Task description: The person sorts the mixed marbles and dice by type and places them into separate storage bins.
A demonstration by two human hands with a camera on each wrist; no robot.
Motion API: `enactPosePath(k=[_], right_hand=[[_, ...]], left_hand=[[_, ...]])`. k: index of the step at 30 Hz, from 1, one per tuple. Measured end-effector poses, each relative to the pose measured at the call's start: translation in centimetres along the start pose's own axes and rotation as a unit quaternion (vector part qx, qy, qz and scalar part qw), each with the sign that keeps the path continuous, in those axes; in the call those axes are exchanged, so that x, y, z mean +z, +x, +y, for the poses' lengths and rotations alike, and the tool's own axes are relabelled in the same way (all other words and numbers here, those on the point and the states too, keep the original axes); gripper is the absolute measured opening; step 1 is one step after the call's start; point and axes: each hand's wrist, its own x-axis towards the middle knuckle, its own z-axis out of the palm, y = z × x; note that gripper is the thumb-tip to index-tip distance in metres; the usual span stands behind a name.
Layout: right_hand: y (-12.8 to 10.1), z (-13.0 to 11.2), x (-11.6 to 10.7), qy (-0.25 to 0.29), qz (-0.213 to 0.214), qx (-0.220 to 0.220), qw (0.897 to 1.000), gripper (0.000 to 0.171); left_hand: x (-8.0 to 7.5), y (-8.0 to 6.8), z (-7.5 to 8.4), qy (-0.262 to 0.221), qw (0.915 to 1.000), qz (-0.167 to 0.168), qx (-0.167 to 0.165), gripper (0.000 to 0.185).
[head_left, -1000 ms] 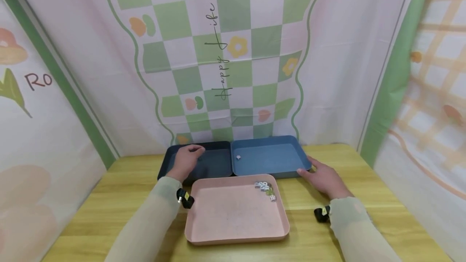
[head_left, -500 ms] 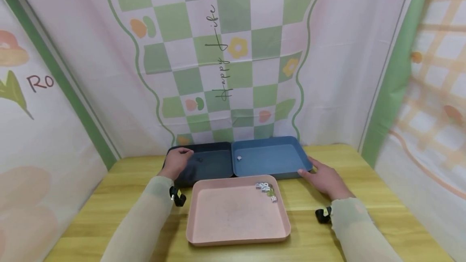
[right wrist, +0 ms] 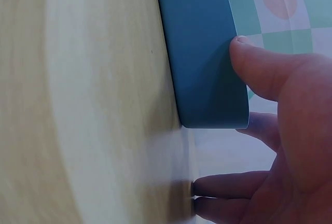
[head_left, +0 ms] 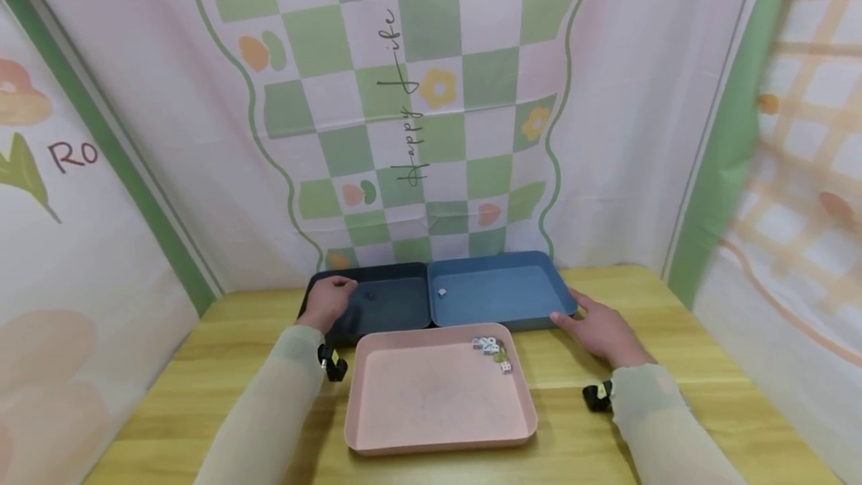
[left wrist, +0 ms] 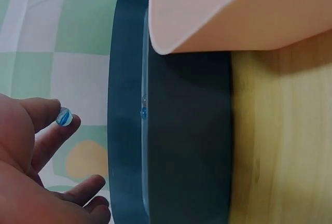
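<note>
Your left hand (head_left: 328, 300) pinches a blue-streaked marble (left wrist: 64, 117) above the dark tray (head_left: 400, 313), where another blue marble (left wrist: 144, 113) lies; your right hand (head_left: 599, 328) pinches the blue tray (head_left: 501, 294) at its near corner. Looks like a placing step, so the next move probably calls for lowering the marble and loosening the fingertips.

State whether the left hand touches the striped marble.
Touching: the left wrist view shows the left hand pinching the striped marble between its fingertips.

Green-checked curtain (head_left: 431, 118) behind a wooden table (head_left: 168, 388).
</note>
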Motion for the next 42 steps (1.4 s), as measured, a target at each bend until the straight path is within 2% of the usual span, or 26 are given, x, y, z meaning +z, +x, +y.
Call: enactPosePath(k=[4, 8, 14, 24, 30, 42], right_hand=[[0.0, -0.1, 0.0, 0.001, -0.002, 0.004, 1.000, 0.096], [0.0, -0.1, 0.0, 0.002, -0.002, 0.004, 1.000, 0.096], [0.1, 0.0, 0.1, 0.000, -0.001, 0.002, 1.000, 0.095], [0.2, 0.0, 0.0, 0.002, 0.001, -0.004, 1.000, 0.095], [0.2, 0.0, 0.0, 0.002, 0.000, -0.001, 1.000, 0.096], [0.1, -0.1, -0.1, -0.001, -0.002, -0.001, 1.000, 0.095]], left_hand=[[0.2, 0.3, -0.2, 0.020, 0.9996, 0.019, 0.005, 0.044], [0.1, 0.4, -0.1, 0.013, 0.9993, 0.034, 0.004, 0.049], [-0.4, 0.0, 0.1, -0.008, 0.9996, 0.027, -0.011, 0.054], [-0.1, 0.1, 0.4, -0.003, 0.9995, 0.024, -0.023, 0.057], [0.3, 0.1, 0.9, 0.001, 0.9998, 0.018, -0.010, 0.056], [2.2, -1.4, 3.3, -0.001, 0.9992, 0.006, 0.039, 0.054]])
